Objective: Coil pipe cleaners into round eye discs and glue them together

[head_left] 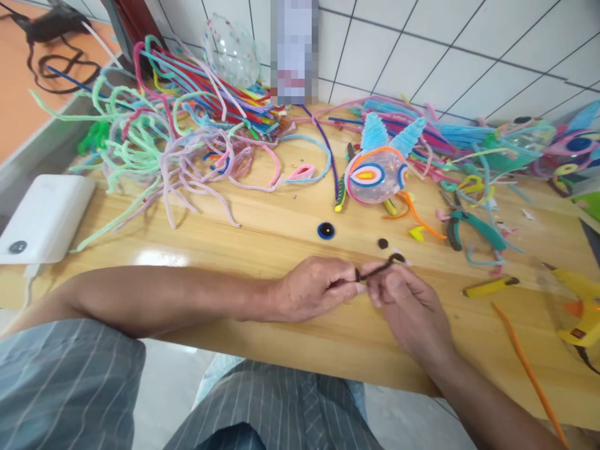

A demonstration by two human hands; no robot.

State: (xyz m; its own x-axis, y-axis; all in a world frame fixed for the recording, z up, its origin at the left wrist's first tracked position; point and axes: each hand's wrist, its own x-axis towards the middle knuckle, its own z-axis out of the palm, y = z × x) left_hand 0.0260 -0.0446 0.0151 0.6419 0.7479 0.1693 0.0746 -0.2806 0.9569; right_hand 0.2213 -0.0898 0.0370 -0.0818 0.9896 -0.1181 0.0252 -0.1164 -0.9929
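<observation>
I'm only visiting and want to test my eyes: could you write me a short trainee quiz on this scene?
1. Multiple choice: what do the left grip and the right grip both hold?
a) an orange strip
b) a dark strip
c) the teal-handled pliers

2. What colour are the pointed ears on the clear ball?

3. True or false: the white box lies to the right of the clear ball, as seen in the picture.

Key: 1: b. 2: light blue. 3: false; the white box lies at the far left.
</observation>
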